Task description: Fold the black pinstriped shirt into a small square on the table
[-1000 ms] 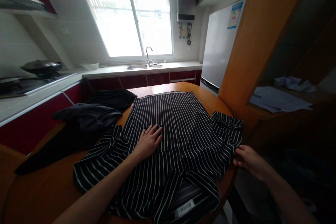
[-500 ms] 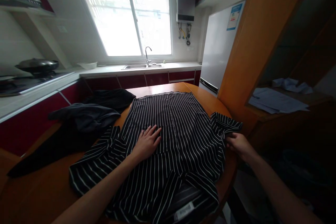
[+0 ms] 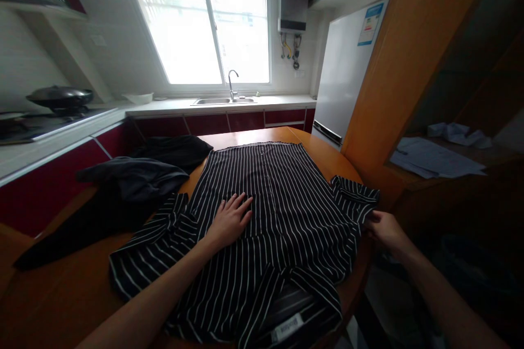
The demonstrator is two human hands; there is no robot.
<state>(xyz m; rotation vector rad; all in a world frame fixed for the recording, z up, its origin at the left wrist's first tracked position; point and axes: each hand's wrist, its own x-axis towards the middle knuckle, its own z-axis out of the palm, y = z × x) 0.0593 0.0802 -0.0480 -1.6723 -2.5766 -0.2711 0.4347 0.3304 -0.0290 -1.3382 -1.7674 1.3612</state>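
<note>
A black shirt with white stripes [image 3: 282, 196] lies spread on the round wooden table [image 3: 344, 161], its collar and white label toward me and its hem at the far side. My left hand [image 3: 231, 221] rests flat on the middle of the shirt, fingers spread. At the table's right edge, my right hand [image 3: 382, 229] pinches the fabric of the right-hand sleeve [image 3: 354, 196] between thumb and fingers. The left-hand sleeve [image 3: 158, 242] lies bent outward beside my left forearm.
Dark garments [image 3: 135, 180] are heaped on the table's left side. Papers [image 3: 436, 157] lie on a wooden shelf at right. Beyond the table are a sink [image 3: 213, 101], a fridge [image 3: 347, 65] and a wok [image 3: 59, 96] on the stove.
My right hand has shifted a little to the right, pulling the sleeve and shirt side outward. The left hand stays put on the shirt.
</note>
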